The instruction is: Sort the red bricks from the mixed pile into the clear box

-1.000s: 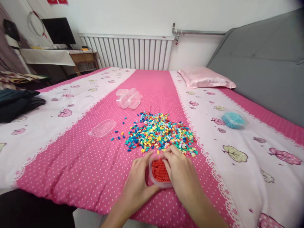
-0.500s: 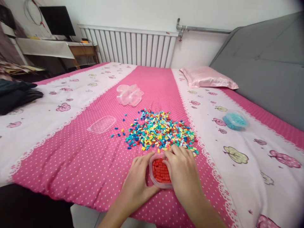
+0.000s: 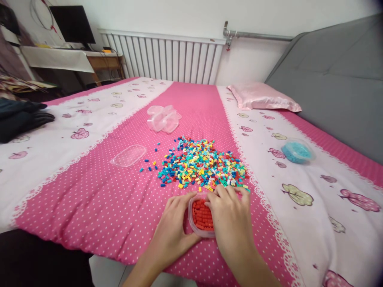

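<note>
A small clear plastic tub (image 3: 194,231) full of red bricks (image 3: 201,215) rests on the pink dotted bedspread near the front edge. My left hand (image 3: 172,231) cups its left side, fingers curved against the wall. My right hand (image 3: 231,223) lies over the tub's right half, fingers bent over the rim and covering part of the bricks. Just beyond the tub spreads a pile of small mixed-colour bricks (image 3: 203,163).
A clear lid (image 3: 129,155) lies left of the pile, and a cluster of empty clear tubs (image 3: 164,118) sits farther back. A tub of light blue bricks (image 3: 297,151) is at the right. A pink pillow (image 3: 263,97) and grey headboard (image 3: 335,75) are beyond. Dark clothes (image 3: 20,119) lie far left.
The view has tilted slightly, so everything sits a little higher in frame. My right hand's fingers have shifted a bit over the tub's rim; the tub stays in place.
</note>
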Motion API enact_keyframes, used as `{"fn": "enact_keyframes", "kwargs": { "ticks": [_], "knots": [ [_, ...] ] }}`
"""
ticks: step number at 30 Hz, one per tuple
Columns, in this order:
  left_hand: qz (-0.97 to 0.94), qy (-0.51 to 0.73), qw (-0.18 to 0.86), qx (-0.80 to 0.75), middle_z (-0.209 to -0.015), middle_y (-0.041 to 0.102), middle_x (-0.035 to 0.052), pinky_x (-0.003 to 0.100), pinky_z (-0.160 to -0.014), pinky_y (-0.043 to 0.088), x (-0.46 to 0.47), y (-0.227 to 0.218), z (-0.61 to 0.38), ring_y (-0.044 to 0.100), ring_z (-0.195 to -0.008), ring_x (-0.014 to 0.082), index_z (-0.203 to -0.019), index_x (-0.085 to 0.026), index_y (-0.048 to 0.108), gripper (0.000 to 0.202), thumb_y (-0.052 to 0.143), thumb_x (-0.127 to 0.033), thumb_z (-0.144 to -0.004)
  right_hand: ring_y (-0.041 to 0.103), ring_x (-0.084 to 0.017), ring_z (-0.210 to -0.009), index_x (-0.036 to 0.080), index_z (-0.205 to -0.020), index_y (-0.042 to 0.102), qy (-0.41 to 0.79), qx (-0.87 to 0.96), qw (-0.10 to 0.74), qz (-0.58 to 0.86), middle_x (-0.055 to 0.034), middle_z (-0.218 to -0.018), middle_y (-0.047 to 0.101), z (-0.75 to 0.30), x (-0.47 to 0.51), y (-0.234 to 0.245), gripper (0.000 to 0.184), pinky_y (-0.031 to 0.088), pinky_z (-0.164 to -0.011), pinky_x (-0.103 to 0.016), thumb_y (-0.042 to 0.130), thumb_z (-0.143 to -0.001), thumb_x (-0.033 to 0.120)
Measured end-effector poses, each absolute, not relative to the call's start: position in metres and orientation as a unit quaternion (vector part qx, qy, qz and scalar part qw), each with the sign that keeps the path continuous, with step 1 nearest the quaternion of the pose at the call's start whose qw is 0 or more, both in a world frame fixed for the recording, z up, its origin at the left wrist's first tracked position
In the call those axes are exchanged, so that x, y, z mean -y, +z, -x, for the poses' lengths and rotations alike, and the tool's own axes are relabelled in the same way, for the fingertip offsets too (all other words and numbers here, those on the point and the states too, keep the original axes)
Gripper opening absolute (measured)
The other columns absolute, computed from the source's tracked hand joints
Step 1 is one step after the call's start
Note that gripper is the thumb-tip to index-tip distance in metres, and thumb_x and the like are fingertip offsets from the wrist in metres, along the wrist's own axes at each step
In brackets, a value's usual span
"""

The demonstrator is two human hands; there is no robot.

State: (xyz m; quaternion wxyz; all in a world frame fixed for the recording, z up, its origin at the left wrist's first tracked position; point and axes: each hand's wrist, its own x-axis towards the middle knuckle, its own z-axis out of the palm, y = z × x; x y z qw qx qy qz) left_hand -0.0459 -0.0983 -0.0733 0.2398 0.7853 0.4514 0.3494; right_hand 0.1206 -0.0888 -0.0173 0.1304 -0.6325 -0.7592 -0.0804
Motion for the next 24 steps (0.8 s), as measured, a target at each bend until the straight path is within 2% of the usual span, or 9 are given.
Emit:
{"fn": "enact_keyframes", "kwargs": {
  "ticks": [11,24],
  "knots": [
    [-0.789,0.343,0.243,-0.448,-0.139,0.061,0.0076,0.046,-0.105,0.048,0.0972,-0.0709,0.0448,0.059,-0.123,0.0308,-0.145,-0.034,0.042,0.076,0.085,-0.042,-0.082,0.062,-0.029,-0.088,0.021,-0.085,0.074,-0.080,0.748,0.135,0.645,-0.0079,-0.086,0.071,-0.1210,0.0895,-0.0158,0.021,0.035,-0.097,-0.058,0.061,-0.091,0.005],
    [-0.789,0.344,0.247,-0.446,-0.138,0.061,0.0067,0.046,-0.104,0.048,0.0995,-0.0716,0.0442,0.056,-0.122,0.0302,-0.144,-0.033,0.042,0.076,0.086,-0.038,-0.082,0.064,-0.027,-0.086,0.021,-0.084,0.074,-0.109,0.743,0.167,0.639,-0.0032,-0.082,0.071,-0.1202,0.0908,-0.0174,0.013,0.030,-0.096,-0.051,0.070,-0.086,0.008]
  ]
}}
